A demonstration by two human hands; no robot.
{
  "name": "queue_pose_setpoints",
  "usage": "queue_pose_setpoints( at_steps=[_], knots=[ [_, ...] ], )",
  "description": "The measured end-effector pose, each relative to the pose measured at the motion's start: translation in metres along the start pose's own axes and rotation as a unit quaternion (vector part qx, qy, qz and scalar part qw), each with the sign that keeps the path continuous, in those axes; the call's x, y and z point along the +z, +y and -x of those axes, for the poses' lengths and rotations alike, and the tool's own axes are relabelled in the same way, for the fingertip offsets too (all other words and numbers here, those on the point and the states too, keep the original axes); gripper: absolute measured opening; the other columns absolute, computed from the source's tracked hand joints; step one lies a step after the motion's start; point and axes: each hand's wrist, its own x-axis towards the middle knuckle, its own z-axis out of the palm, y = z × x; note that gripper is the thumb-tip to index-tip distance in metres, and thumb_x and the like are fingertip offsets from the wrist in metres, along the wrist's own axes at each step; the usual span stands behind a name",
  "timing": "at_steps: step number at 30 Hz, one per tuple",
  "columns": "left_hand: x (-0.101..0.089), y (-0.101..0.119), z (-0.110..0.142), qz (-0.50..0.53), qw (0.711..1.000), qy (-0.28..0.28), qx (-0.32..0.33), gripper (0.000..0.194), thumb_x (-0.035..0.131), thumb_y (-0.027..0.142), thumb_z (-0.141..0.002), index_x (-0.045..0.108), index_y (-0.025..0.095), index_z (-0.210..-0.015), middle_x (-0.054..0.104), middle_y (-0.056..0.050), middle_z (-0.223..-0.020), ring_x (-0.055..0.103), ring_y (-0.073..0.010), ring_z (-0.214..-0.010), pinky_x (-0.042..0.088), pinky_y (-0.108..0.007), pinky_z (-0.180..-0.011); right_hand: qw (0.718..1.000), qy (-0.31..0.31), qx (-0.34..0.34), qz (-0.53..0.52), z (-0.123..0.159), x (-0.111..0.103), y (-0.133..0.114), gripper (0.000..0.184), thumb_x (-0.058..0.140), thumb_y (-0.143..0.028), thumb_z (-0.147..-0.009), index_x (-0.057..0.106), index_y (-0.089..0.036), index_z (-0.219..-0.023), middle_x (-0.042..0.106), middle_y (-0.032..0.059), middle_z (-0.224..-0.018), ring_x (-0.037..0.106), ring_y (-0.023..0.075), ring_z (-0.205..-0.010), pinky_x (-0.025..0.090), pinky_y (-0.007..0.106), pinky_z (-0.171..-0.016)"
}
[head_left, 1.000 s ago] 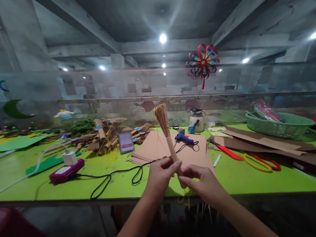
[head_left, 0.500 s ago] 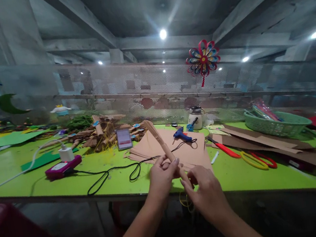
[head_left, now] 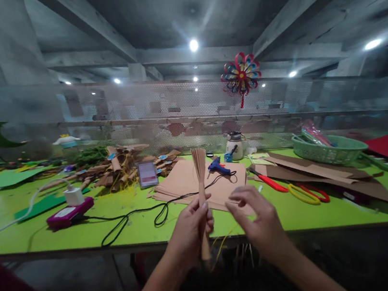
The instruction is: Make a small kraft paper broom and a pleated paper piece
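Right hand (head_left: pixel 258 218) is now lifted away from the slim tan paper roll with a finely slit, fanned top (head_left: pixel 201 187), so its support is left to the left hand (head_left: pixel 190 225), clamped around it at the near edge of the lime-green surface (head_left: pixel 137 231). Whether anything is pinched by the right hand cannot be told. Tilted half a second ago, the roll is now held nearly upright.

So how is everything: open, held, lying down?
Left hand: closed around brown paper piece
Right hand: open, off the piece
Brown paper piece: nearly upright, fringed top
Blue glue gun: lying on tan sheets
White adapter: on purple power strip
Green basket: plastic packets inside
Flower ornament: hanging
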Motion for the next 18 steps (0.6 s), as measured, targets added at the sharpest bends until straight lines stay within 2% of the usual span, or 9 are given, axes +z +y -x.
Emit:
queue_pose_setpoints(
  at_steps=[3,5,9,11,12,14,16,18],
  knots=[
    [-0.004,0.004,0.013,-0.043,0.997,-0.044,-0.048,0.044,0.067,0.037,-0.077,0.056,0.014,-0.113,0.042,0.006,-0.058,0.035,-0.0034,-0.046,0.024,-0.014,-0.041,1.000,0.023,-0.004,-0.004,-0.032,-0.027,0.013,0.010,0.055,-0.026,-0.086,0.062,-0.019,-0.090,0.059,0.0076,-0.094,0.057,0.0194,-0.086,0.050,0.034,-0.074],
    [-0.007,0.007,0.020,-0.075,0.992,-0.070,-0.070,0.042,0.063,0.040,-0.081,0.057,0.013,-0.112,0.039,0.006,-0.056,0.031,-0.0031,-0.043,0.021,-0.014,-0.040,1.000,0.001,0.007,-0.031,-0.053,-0.039,0.023,0.015,0.056,-0.025,-0.085,0.062,-0.019,-0.096,0.060,0.0081,-0.099,0.058,0.0191,-0.090,0.051,0.034,-0.077],
    [-0.012,0.011,0.027,-0.091,0.988,-0.089,-0.088,0.039,0.061,0.041,-0.083,0.059,0.014,-0.112,0.034,0.007,-0.054,0.029,-0.0040,-0.043,0.022,-0.016,-0.040,0.985,-0.109,0.027,-0.134,-0.082,-0.042,0.035,0.050,0.060,-0.020,-0.078,0.049,-0.018,-0.127,0.056,0.0131,-0.124,0.053,0.0211,-0.111,0.048,0.035,-0.088],
    [-0.015,0.011,0.028,-0.098,0.987,-0.091,-0.090,0.039,0.060,0.041,-0.083,0.059,0.015,-0.112,0.033,0.007,-0.054,0.030,-0.0045,-0.044,0.023,-0.017,-0.041,0.967,-0.160,0.052,-0.192,-0.090,-0.036,0.037,0.060,0.062,-0.020,-0.076,0.043,-0.017,-0.133,0.058,0.0141,-0.121,0.058,0.0198,-0.104,0.049,0.034,-0.084],
    [-0.017,0.011,0.028,-0.105,0.986,-0.092,-0.090,0.039,0.060,0.041,-0.083,0.059,0.016,-0.113,0.034,0.007,-0.054,0.030,-0.0047,-0.044,0.023,-0.017,-0.041,0.959,-0.171,0.066,-0.216,-0.093,-0.032,0.037,0.059,0.062,-0.021,-0.076,0.045,-0.015,-0.131,0.062,0.0134,-0.113,0.061,0.0184,-0.096,0.050,0.033,-0.079],
    [-0.021,0.011,0.028,-0.122,0.984,-0.093,-0.086,0.040,0.059,0.043,-0.083,0.058,0.016,-0.113,0.035,0.007,-0.054,0.029,-0.0050,-0.044,0.022,-0.017,-0.041,0.953,-0.159,0.092,-0.239,-0.099,-0.026,0.037,0.042,0.063,-0.026,-0.076,0.060,-0.012,-0.116,0.068,0.0095,-0.092,0.062,0.0155,-0.078,0.051,0.032,-0.071],
    [-0.025,0.008,0.027,-0.135,0.984,-0.090,-0.078,0.041,0.058,0.044,-0.083,0.058,0.016,-0.113,0.035,0.007,-0.053,0.029,-0.0053,-0.043,0.020,-0.018,-0.040,0.961,-0.121,0.107,-0.225,-0.104,-0.026,0.037,0.026,0.065,-0.032,-0.075,0.070,-0.013,-0.092,0.068,0.0057,-0.076,0.061,0.0141,-0.069,0.050,0.031,-0.067],
    [-0.028,0.005,0.026,-0.138,0.984,-0.083,-0.073,0.041,0.057,0.044,-0.084,0.058,0.016,-0.113,0.035,0.007,-0.052,0.030,-0.0056,-0.043,0.020,-0.018,-0.040,0.971,-0.084,0.103,-0.198,-0.108,-0.030,0.038,0.020,0.067,-0.033,-0.074,0.072,-0.014,-0.077,0.067,0.0042,-0.070,0.060,0.0136,-0.066,0.049,0.031,-0.066]
  ],
)
